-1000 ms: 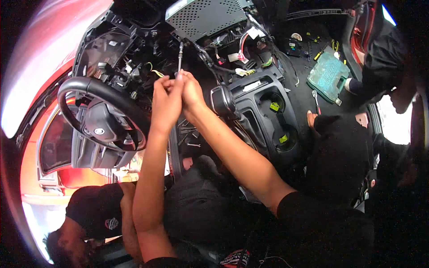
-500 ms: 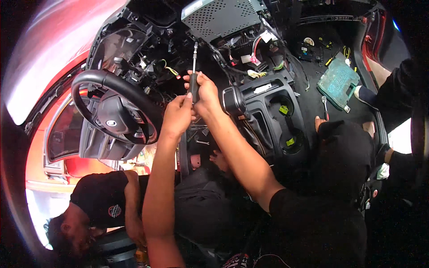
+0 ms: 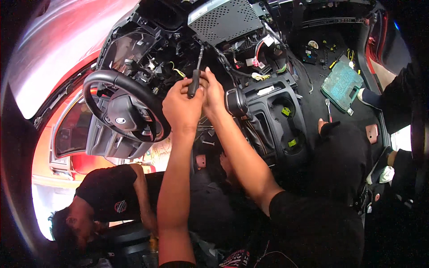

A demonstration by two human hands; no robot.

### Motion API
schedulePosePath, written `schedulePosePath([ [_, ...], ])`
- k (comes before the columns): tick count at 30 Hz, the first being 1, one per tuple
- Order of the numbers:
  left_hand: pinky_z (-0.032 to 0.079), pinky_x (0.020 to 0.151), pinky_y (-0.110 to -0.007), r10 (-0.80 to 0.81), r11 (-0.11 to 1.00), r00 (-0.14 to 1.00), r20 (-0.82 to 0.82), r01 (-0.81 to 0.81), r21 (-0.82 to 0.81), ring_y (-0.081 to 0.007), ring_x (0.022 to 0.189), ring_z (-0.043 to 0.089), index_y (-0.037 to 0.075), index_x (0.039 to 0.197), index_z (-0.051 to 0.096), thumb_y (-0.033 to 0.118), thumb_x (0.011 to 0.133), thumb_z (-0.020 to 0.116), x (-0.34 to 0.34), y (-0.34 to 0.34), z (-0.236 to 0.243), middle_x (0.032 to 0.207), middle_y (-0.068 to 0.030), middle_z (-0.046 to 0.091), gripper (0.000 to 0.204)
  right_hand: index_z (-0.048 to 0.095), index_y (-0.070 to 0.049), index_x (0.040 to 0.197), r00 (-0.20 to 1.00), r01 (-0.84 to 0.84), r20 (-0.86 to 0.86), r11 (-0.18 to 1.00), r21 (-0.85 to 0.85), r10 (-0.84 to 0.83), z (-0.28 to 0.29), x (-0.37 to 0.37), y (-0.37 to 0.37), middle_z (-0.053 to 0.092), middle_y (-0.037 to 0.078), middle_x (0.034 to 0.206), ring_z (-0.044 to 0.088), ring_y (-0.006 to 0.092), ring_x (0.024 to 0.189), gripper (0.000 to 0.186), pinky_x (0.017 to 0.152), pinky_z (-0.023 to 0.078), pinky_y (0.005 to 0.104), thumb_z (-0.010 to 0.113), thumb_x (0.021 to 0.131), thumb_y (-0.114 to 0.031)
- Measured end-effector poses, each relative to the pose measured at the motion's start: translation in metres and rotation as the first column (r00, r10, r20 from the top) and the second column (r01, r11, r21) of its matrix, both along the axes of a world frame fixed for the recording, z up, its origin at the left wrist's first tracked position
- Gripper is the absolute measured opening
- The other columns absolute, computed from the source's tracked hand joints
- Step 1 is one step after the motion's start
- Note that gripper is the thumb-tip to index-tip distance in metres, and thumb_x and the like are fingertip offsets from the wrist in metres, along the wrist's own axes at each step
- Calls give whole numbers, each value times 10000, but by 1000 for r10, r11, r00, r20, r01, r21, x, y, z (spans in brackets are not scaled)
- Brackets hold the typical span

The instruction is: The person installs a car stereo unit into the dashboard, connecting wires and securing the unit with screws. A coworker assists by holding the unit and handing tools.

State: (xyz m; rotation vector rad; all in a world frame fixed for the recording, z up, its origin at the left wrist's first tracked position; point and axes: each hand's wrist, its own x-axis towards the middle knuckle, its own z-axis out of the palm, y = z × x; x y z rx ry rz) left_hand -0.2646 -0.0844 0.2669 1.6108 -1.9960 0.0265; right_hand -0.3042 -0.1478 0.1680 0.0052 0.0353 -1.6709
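Observation:
Both my hands are closed around the dark handle of a socket driver with a slim silver shaft. My left hand grips it from the left, near the butt end. From the other side my right hand wraps it, thumb up along the handle; some of its fingers are hidden. The shaft points up and away, its tip close to the lower left corner of a perforated grey metal box in the opened dashboard. Whether the tip sits on a fastener is too small to tell.
A steering wheel stands at left, the centre console at right. Loose wiring connectors hang below the metal box. A green tool case and a ratchet lie on the right floor, a wrench below my hands. A co-worker is at lower left.
My left hand has shifted up and turned over the handle, and the driver now leans more to the right. The whole view has moved slightly.

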Motion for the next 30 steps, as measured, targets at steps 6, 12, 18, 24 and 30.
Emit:
schedulePosePath([
  [6, 549, 676, -336, -53, 959, 998, 45, 64, -276, -226, 750, 705, 39, 1162, 623, 104, 745, 743, 10, 2, -37, 828, -130, 706, 439, 642, -12, 947, 992, -56, -109, 992, 113, 69, 4, 7, 19, 639, 52, 827, 608, 128, 640, 278, 538, 507, 258, 762, 837, -237],
  [12, 550, 673, -320, -192, 981, 949, -249, 176, -86, -210, 821, 668, -20, 1236, 494, 63, 730, 740, 25, -6, -36, 974, -151, 628, 570, 620, -8, 983, 993, -115, 30, 987, 110, 113, -3, 11, 4, 638, 82, 810, 629, 167, 690, 236, 584, 527, 293, 719, 863, -186],
  [18, 499, 603, -266, 250, 714, 517, -819, 473, 516, -170, 708, 632, 35, 1191, 494, 345, 961, 561, 40, -13, -30, 876, -91, 632, 392, 595, -20, 1089, 979, -149, 135, 987, -55, 155, -14, 6, 10, 658, 89, 965, 643, 206, 869, 363, 770, 542, 321, 610, 930, -346],
  [24, 592, 810, -327, 269, 773, 219, -938, 531, 346, -266, 921, 687, 14, 1138, 509, 236, 989, 521, 40, -23, -42, 1026, -167, 647, 268, 588, 13, 1154, 922, -118, 304, 923, -367, 239, -23, 15, -6, 674, 158, 1041, 650, 246, 986, 360, 885, 525, 353, 501, 993, -297],
  [30, 582, 672, -334, -61, 986, 872, -485, 128, 108, -224, 815, 705, -43, 1209, 500, 65, 833, 715, 17, -11, -48, 940, -178, 701, 447, 591, 1, 1139, 998, -33, 43, 998, -60, 35, -14, 10, 6, 668, 96, 948, 617, 165, 905, 422, 779, 518, 297, 531, 975, -383],
])
